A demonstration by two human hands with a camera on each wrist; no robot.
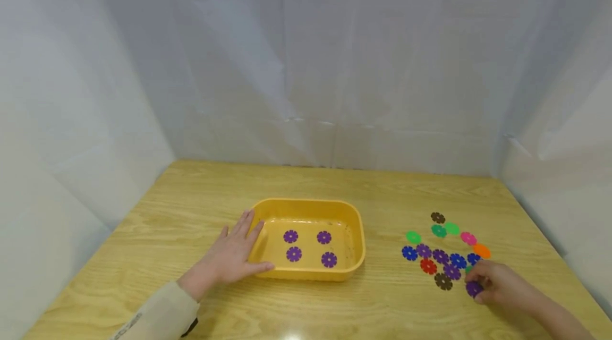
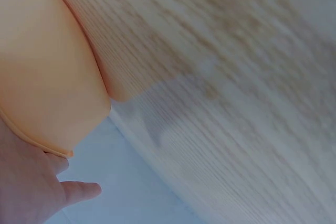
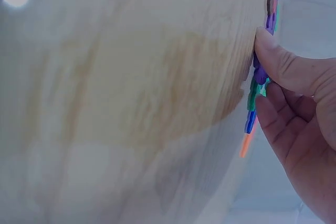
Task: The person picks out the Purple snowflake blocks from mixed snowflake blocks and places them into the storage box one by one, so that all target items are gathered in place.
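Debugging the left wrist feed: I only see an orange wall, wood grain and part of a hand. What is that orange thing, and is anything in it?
Observer: It is a yellow-orange tray on the wooden table, with four purple flower discs lying flat inside.
Operator: How is the left hand on it?
Observer: The left hand lies with straight fingers against the tray's left wall, thumb along the near side.
Operator: Where is the other hand?
Observer: The right hand is at a loose cluster of coloured discs right of the tray, pinching a purple disc at the cluster's near edge.
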